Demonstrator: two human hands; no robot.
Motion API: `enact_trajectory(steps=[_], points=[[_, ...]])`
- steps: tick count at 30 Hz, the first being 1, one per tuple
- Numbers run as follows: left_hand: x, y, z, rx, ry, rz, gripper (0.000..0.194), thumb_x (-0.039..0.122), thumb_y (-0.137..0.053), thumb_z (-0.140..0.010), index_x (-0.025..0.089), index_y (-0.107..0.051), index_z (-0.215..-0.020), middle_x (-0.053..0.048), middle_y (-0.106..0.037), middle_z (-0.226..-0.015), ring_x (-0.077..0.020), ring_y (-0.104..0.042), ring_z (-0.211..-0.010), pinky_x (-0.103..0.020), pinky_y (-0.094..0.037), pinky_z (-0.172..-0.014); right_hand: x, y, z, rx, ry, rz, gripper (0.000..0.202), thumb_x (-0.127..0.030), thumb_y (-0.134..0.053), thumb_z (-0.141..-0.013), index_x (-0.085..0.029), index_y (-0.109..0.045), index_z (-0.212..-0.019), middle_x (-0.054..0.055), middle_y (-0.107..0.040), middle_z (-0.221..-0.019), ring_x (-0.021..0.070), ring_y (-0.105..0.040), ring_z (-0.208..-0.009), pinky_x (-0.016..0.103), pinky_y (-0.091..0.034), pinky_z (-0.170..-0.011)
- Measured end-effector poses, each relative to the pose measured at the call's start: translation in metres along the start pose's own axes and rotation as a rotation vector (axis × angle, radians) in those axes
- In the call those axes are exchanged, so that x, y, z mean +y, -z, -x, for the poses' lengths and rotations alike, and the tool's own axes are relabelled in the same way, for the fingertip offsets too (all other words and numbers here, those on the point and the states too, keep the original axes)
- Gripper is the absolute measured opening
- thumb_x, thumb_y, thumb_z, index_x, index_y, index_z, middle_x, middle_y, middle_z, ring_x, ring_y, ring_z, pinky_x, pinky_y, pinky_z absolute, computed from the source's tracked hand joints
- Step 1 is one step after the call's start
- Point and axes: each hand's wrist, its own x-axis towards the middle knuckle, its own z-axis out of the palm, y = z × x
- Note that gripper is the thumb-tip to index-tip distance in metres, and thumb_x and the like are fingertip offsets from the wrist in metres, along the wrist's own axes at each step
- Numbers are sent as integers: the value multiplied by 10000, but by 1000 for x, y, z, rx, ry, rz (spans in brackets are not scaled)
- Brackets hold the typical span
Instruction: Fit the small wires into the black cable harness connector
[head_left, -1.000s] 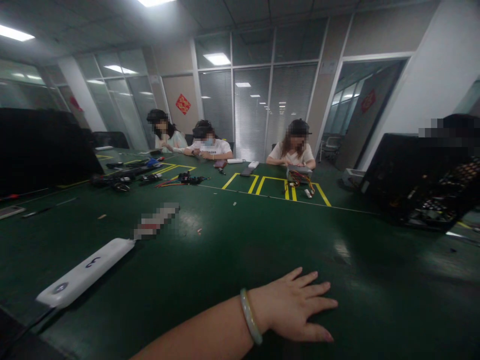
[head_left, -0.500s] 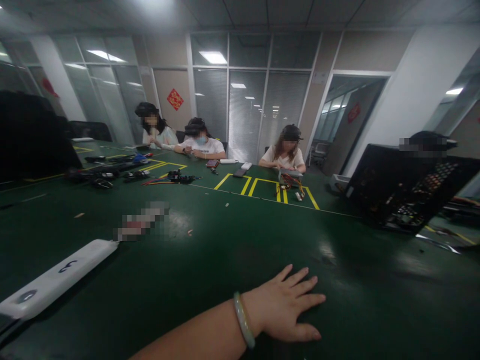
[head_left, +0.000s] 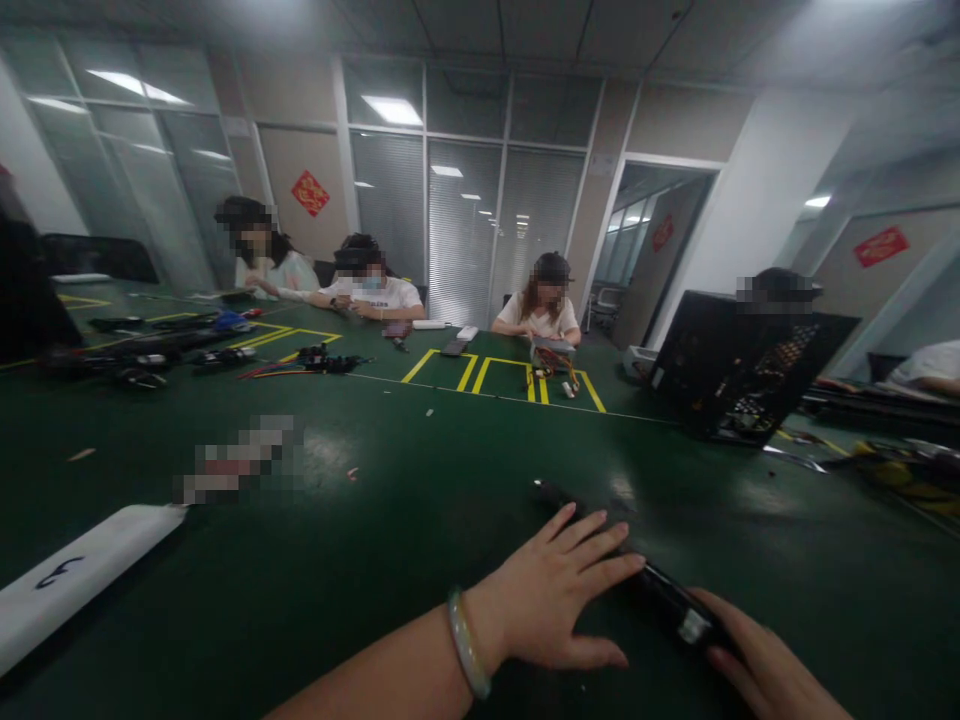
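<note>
My left hand [head_left: 547, 590], wearing a pale green bangle [head_left: 468, 645], is palm down with its fingers spread. Its fingertips overlap a long black tool with a narrow tip, apparently an electric screwdriver [head_left: 667, 595]; whether they touch it I cannot tell. At the lower right, my right hand [head_left: 765, 655] is closed around the thicker rear end of the screwdriver, which slants with its tip pointing to the upper left. Part of its shaft is hidden behind my left fingers.
A white power strip [head_left: 82, 580] lies at the left of the green table [head_left: 420, 560]. Bundled black cables [head_left: 142, 355] lie farther back. A black computer case [head_left: 750, 370] stands at the right. Several people sit across the table, one handling a grey box with wires [head_left: 553, 350].
My right hand has come into view from the lower right, holding the screwdriver. My left hand stays spread out in about the same place. The view has turned slightly to the right.
</note>
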Motion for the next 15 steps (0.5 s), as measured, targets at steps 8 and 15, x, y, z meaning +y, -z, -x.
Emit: enact_trajectory(steps=[8,15], points=[[-10,-19,-4,97,318,-60,478,486,-362,-988,246,-407,-1399,-52,-486,-1403,-223,-436,-1289,-435,-295,-1099,-151,-6,-66,-264,473,-83,500,-219,-408,-942,-203,-378,-1441,101,-376,-1481,254,-322,-1364,432,-248,-1137],[-23,-22,-2,94,457,-134,509,478,-326,-993,206,-362,-1422,-104,-514,-1365,-253,-546,-1159,-397,-446,-941,-166,-9,-84,-279,476,-210,564,-268,-439,-951,-245,-260,-1486,74,-275,-1523,253,-246,-1390,428,-196,-1148]])
